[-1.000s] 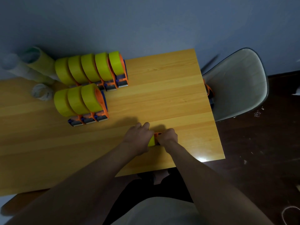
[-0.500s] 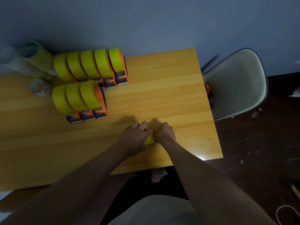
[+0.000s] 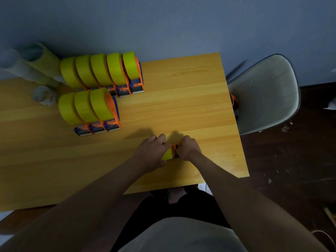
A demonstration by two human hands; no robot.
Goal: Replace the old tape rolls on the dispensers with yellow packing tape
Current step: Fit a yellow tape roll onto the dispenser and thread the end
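Observation:
My left hand (image 3: 151, 151) grips a yellow tape roll (image 3: 168, 154) near the table's front right. Right beside it, my right hand (image 3: 188, 148) grips an orange and blue dispenser (image 3: 175, 149), pressed against the roll. Both are mostly hidden under my fingers. Two rows of orange dispensers loaded with yellow rolls stand at the back left: a far row (image 3: 101, 70) of several and a near row (image 3: 87, 107) of three.
The wooden table (image 3: 181, 99) ends at a blue wall. Long cardboard tubes (image 3: 36, 62) and a whitish used roll (image 3: 44, 95) lie at the far left. A grey chair (image 3: 265, 93) stands off the right edge, with another orange dispenser (image 3: 234, 102) on it.
My hands stay together on the roll and dispenser; more of the orange dispenser shows between them now than half a second ago. The view has shifted slightly.

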